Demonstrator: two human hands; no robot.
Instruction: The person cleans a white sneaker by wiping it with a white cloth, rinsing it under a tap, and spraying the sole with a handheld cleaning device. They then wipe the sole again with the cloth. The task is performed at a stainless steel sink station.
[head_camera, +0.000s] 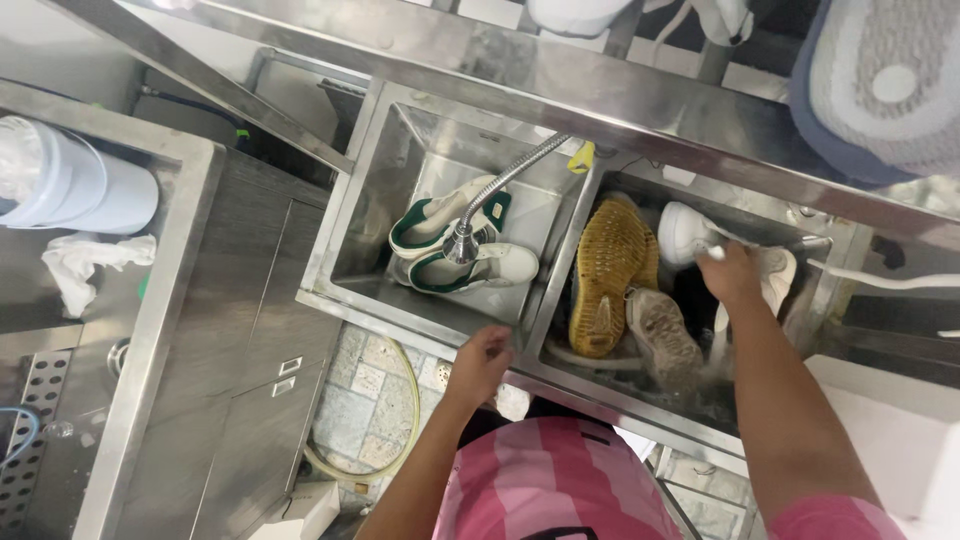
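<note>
Resting on the near rim of the steel double sink (420, 322), my left hand (482, 362) has its fingers curled over the edge, holding nothing. Beyond it, in the left basin, a pair of white shoes with green trim (452, 245) lies under the flexible spray hose (500, 185), whose head hangs just above them. My right hand (728, 272) reaches down into the right basin, fingers closed around a white shoe (686, 233) at the far side of that basin; the shoe sticks out to the left of my hand, its rounded end pointing toward the divider, long axis roughly along the far wall. Just left of my forearm a brown shoe (664, 338) lies sole-up, and a yellow-soled shoe (606, 272) runs near-to-far against the divider, crowding the space.
</note>
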